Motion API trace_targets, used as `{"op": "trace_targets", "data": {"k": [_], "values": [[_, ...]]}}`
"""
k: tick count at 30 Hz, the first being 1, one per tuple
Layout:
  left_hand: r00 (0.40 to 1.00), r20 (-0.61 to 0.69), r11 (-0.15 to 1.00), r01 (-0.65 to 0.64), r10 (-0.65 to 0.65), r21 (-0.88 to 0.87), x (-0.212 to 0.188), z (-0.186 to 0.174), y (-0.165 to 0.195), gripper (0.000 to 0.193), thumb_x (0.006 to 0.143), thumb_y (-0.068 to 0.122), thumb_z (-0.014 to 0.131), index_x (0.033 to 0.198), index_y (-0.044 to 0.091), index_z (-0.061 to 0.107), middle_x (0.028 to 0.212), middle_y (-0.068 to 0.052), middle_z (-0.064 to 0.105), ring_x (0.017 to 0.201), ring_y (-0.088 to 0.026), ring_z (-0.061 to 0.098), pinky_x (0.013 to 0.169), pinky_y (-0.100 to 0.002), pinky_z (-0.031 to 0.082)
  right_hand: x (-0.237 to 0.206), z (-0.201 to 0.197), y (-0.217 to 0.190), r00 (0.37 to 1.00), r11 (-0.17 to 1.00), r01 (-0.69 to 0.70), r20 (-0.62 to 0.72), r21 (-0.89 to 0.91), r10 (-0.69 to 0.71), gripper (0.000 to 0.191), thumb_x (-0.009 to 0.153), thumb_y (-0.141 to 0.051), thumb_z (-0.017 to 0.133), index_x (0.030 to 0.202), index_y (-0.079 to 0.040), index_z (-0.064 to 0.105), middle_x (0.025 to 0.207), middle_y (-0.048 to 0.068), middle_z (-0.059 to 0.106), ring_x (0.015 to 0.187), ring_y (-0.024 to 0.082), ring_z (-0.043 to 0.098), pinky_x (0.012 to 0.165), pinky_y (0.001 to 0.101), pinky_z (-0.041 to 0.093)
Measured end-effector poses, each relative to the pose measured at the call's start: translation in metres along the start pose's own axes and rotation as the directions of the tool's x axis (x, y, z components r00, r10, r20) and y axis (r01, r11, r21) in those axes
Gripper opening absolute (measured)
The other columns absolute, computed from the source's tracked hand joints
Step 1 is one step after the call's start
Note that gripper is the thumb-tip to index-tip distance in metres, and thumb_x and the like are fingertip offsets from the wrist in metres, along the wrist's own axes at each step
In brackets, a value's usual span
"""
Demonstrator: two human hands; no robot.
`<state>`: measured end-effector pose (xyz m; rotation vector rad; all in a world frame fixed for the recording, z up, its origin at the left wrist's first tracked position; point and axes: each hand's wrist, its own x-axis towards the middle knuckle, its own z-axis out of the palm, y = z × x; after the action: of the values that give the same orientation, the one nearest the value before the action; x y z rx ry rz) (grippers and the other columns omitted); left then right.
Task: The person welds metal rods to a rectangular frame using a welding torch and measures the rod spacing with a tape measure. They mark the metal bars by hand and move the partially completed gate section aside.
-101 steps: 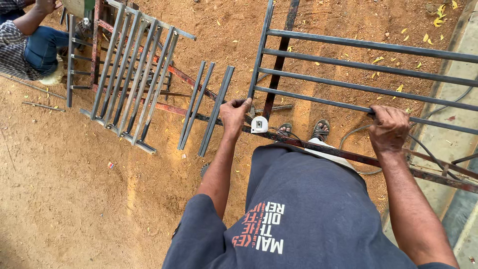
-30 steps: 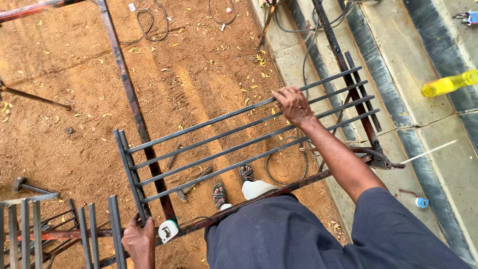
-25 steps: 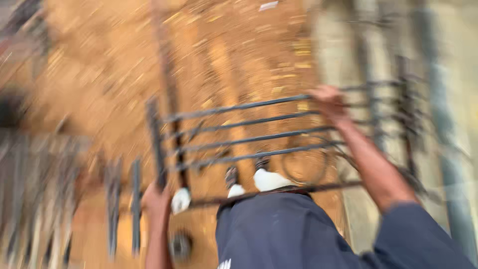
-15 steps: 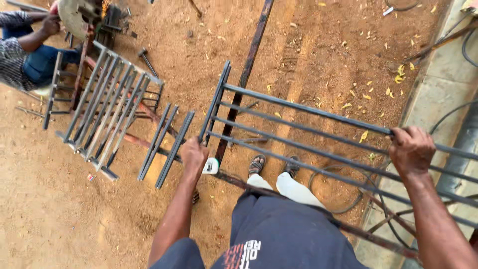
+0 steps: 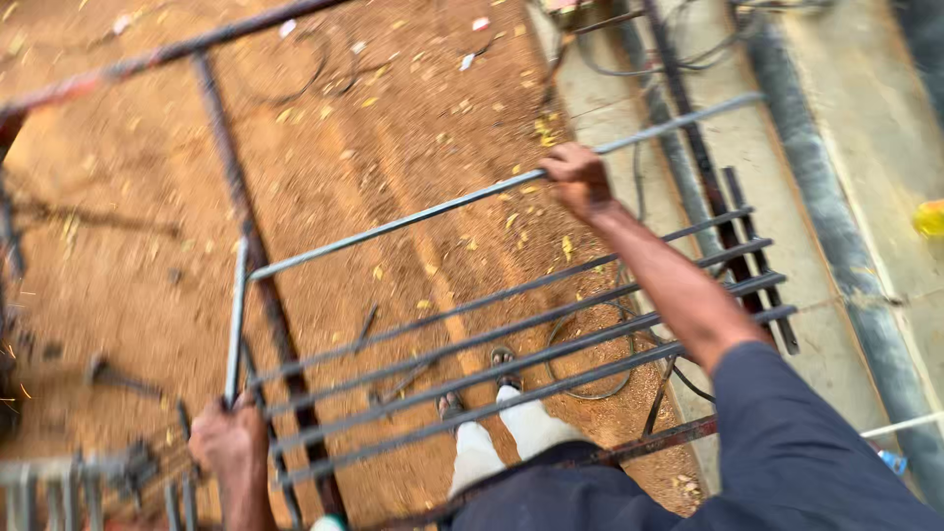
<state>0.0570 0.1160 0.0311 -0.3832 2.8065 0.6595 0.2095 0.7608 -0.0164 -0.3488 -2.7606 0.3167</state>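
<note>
Looking down from head height, we see a metal grille [image 5: 511, 334] of long grey bars held off the ground in front of the body. Our right hand [image 5: 578, 177] is closed around the top bar of the grille, arm stretched forward across the other bars. Our left hand [image 5: 231, 444] is clamped on the short end bar at the grille's left side, low in the view near the body. The two hands are well apart, one at each end of the frame.

The grille hangs tilted, its far right end over the concrete kerb [image 5: 629, 128] and its near left end over the reddish dirt ground [image 5: 393, 167]. Our feet [image 5: 477, 388] in sandals stand on the dirt beneath the bars, seen between them.

A rusty steel bar [image 5: 256, 256] lies on the dirt under the grille's left end, running away from us. A coil of cable [image 5: 590, 354] rests on the ground just right of the feet. More grey barred pieces [image 5: 88, 482] lie blurred at the lower left, beside the left hand. Yellow leaves are scattered over the dirt.
</note>
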Motion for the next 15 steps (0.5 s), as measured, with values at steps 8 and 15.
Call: {"op": "trace_targets", "data": {"k": [8, 15], "values": [[0.949, -0.126, 0.955, -0.276, 0.288, 0.108, 0.042, 0.011, 0.052, 0.031, 0.095, 0.032, 0.072, 0.097, 0.001, 0.072, 0.081, -0.023, 0.067, 0.075, -0.038, 0.066, 0.066, -0.053, 0.049, 0.049, 0.012, -0.008, 0.992, 0.990, 0.035, -0.128, 0.138, -0.017, 0.015, 0.086, -0.008, 0.070, 0.101, -0.007, 0.071, 0.097, 0.013, 0.066, 0.089, 0.029, 0.064, 0.074, 0.0410, 0.054], [0.954, -0.086, 0.952, -0.272, 0.286, 0.142, 0.058, 0.010, 0.081, 0.026, 0.089, 0.023, 0.069, 0.087, -0.003, 0.070, 0.079, -0.029, 0.066, 0.075, -0.043, 0.068, 0.064, -0.055, 0.050, 0.056, -0.002, -0.042, 1.000, 0.935, -0.022, 0.004, 0.353, 0.022, 0.013, 0.098, 0.003, 0.055, 0.108, 0.000, 0.063, 0.096, 0.013, 0.061, 0.088, 0.025, 0.060, 0.077, 0.0359, 0.049]]}}
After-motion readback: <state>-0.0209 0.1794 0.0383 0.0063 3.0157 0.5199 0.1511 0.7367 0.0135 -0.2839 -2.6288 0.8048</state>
